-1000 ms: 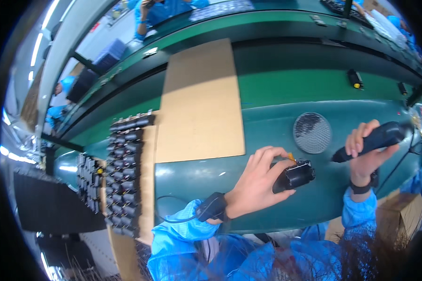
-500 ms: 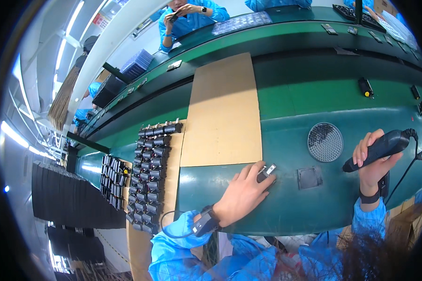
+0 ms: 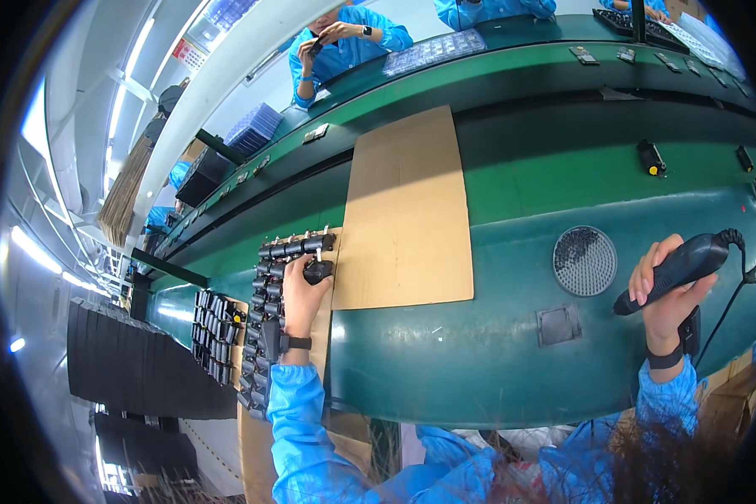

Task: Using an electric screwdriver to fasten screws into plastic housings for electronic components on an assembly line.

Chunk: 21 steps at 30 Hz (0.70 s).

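Note:
My left hand (image 3: 304, 298) is over the rows of small black devices (image 3: 269, 290) at the left, its fingers closed round one black device (image 3: 317, 270). A short metal piece stands out at that device's far end. The rows lie on a cardboard sheet, and my wrist and forearm cover part of them. On the right, my right hand (image 3: 665, 290) is wrapped round a black electric screwdriver (image 3: 685, 267) with a coiled cord, held above the green bench. Its tip points left. Below and left of it lies a flat dark square pad (image 3: 558, 326).
A round dish of small dark screws (image 3: 585, 260) stands left of the screwdriver. A bare cardboard sheet (image 3: 407, 218) spans the middle. Another black device with a yellow spot (image 3: 650, 158) lies far right. A person (image 3: 344, 42) in blue works across the line.
My left hand has moved left from mid-bench to the rows, carrying the small black device. My right hand and the screwdriver have stayed nearly still. The view has shifted slightly.

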Each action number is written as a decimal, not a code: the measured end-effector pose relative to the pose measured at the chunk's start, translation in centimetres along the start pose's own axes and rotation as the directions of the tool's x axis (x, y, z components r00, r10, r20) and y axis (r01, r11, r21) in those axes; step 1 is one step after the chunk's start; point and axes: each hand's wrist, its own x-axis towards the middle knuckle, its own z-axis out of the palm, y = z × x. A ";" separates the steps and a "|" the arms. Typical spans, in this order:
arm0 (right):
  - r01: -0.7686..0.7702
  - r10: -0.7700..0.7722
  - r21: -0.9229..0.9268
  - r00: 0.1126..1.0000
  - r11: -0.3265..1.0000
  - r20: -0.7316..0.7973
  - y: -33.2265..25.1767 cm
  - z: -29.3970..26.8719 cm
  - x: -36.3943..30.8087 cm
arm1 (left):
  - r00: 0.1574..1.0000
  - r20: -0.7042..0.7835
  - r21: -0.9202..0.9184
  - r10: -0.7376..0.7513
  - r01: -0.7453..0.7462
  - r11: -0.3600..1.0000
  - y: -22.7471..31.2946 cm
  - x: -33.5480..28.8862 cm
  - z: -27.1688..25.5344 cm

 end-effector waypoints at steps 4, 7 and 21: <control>-0.004 0.004 -0.012 1.000 1.000 -0.006 0.0 0.0 0.0 | 0.997 -0.025 0.156 0.068 -0.063 0.986 -0.6 0.9 1.6; -0.002 0.002 -0.017 1.000 1.000 -0.007 0.0 0.0 -0.1 | 0.999 -0.044 0.225 0.025 -0.014 0.974 -0.2 1.2 2.1; -0.037 0.037 -0.015 0.999 0.999 0.006 -0.5 -0.3 -0.1 | 0.997 -0.060 0.417 -0.042 0.064 0.907 0.5 0.6 3.0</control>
